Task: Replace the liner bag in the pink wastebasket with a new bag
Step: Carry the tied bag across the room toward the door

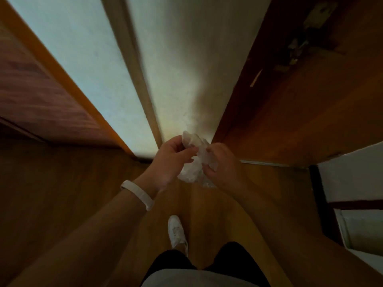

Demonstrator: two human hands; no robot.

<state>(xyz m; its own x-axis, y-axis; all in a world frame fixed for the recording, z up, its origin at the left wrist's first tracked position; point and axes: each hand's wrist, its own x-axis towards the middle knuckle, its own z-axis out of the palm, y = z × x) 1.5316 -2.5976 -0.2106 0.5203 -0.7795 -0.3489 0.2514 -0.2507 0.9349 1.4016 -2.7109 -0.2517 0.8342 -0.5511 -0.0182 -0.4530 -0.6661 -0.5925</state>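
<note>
Wood floor (pixel 62 183), white wall (pixel 182 59), brown door (pixel 310 110) with latch (pixel 298 46), white shoe (pixel 176 230), white wristband (pixel 137 194).

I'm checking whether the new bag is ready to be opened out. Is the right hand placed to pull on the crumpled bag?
Probably yes: the right hand already pinches the crumpled clear bag, with the left hand gripping its other side and nothing between them.

Crumpled clear bag (pixel 193 162) between both hands.

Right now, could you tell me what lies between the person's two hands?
In the head view, a crumpled clear plastic bag sits between the left hand and the right hand, pinched by both.
</note>
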